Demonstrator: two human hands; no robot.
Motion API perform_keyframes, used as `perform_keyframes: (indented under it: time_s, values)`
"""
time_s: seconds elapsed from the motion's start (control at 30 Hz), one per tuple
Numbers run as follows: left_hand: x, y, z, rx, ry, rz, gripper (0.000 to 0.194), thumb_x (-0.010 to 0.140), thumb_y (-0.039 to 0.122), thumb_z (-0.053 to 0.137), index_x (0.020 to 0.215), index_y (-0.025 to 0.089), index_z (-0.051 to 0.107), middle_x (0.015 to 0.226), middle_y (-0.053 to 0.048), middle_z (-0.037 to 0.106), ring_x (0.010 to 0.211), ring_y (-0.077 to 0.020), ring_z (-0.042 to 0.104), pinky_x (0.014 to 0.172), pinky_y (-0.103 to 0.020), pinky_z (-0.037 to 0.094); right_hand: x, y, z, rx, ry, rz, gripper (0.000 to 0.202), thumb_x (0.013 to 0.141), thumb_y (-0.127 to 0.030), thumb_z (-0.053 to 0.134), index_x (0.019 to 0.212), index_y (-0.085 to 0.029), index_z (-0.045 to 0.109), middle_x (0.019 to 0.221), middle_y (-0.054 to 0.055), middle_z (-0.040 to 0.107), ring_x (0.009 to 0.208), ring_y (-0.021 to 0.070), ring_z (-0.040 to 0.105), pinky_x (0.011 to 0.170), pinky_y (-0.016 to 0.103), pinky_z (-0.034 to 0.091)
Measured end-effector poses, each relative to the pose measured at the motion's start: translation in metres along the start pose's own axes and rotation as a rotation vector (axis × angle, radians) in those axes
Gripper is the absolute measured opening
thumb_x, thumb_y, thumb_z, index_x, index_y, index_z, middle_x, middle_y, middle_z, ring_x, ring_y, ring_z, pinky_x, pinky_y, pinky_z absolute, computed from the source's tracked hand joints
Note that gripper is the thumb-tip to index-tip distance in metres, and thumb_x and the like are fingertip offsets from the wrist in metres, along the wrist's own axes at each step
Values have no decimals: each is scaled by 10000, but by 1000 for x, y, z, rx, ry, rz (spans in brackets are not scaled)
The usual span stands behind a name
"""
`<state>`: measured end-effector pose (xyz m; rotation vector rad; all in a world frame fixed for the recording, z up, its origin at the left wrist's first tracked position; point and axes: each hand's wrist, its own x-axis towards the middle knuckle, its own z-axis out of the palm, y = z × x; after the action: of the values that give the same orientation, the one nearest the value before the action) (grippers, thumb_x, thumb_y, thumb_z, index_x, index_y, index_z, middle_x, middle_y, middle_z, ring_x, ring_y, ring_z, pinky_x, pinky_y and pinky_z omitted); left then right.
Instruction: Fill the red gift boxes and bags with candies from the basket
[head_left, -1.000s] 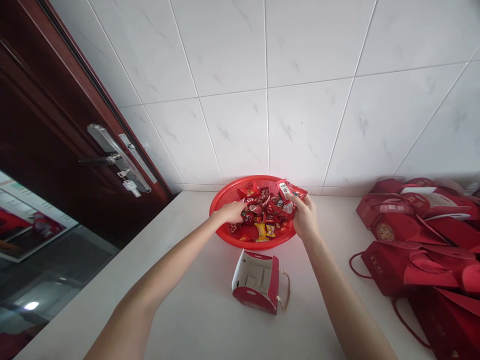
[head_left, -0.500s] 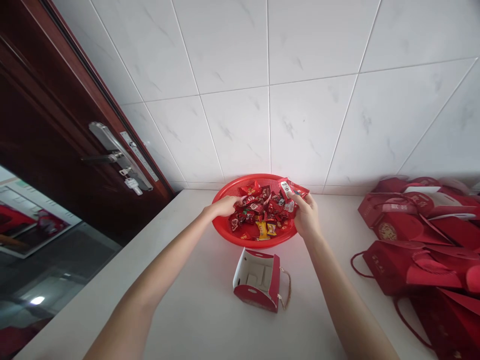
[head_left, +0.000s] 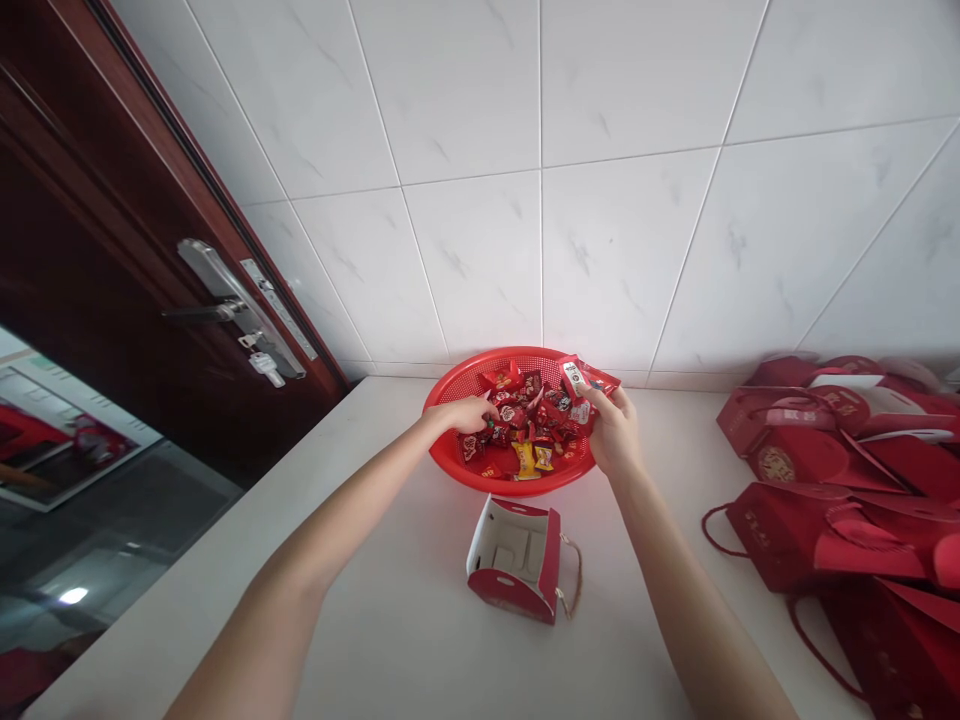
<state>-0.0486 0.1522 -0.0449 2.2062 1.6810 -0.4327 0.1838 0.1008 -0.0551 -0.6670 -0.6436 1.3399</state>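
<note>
A red plastic basket (head_left: pixel 517 488) against the wall holds several wrapped candies, mostly red, with yellow ones (head_left: pixel 526 460) near its front. Over the basket's right rim, my right hand (head_left: pixel 613 428) grips red candy packets (head_left: pixel 592 378), one with a white label. My left hand (head_left: pixel 471 414) reaches over the left rim into the candies, fingers closed at a wrapper; what they pinch is too small to make out. In front of the basket lies an open red box (head_left: pixel 517 560) with a pale inside and a twine handle on its right.
Several red gift boxes (head_left: pixel 832 530) with cord handles are piled on the right of the white tabletop (head_left: pixel 390 620). A tiled wall (head_left: pixel 465 260) rises behind. At the left is a dark red door with a metal handle (head_left: pixel 240 310).
My left hand has moved slightly right and down, deeper among the candies. My right hand stays nearly where it was, still holding the packets.
</note>
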Motion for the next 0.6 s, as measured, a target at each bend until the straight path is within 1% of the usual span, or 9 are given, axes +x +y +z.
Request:
perform_keyframes:
  time_s: [0.1,0.2,0.27,0.37,0.47,0.6]
  values:
    - [7,4,0,11,-29,14,488,815,109,534,1239,271,713,1241,-45,714,1013,-222,692,819,-247,533,0,0,0,6,10,2,282,576,-270,858,813,-203,720,790,16,772,695,203,708,645,326,581]
    - [9,5,1,16,-17,28,489,803,125,546,1235,278,718,1156,-27,742,941,-202,695,769,-226,524,1,0,1,18,26,8,295,558,-255,863,812,-194,727,783,17,773,701,194,705,638,307,581]
    - [7,5,1,18,27,39,470,806,129,541,1218,263,725,1154,-43,743,946,-212,691,763,-236,517,1,0,1,26,30,6,309,553,-257,866,823,-190,731,787,20,774,703,192,703,641,308,584]
    - [1,11,0,13,126,73,407,831,117,508,1153,209,740,1170,-87,737,1008,-242,677,796,-266,505,1,0,1,28,30,9,313,558,-264,867,830,-190,731,780,20,772,695,192,701,640,315,586]
    - [-2,25,-1,-11,183,174,355,857,125,502,1101,205,747,1168,-75,740,1026,-231,675,847,-272,493,1,0,1,29,36,3,303,560,-261,865,819,-190,725,779,16,770,692,188,701,650,315,584]
    - [2,54,0,-23,143,322,284,859,193,587,1079,260,754,1141,-29,748,992,-209,687,856,-261,489,2,0,0,37,47,-14,284,570,-263,856,805,-188,715,768,13,765,673,190,699,650,322,575]
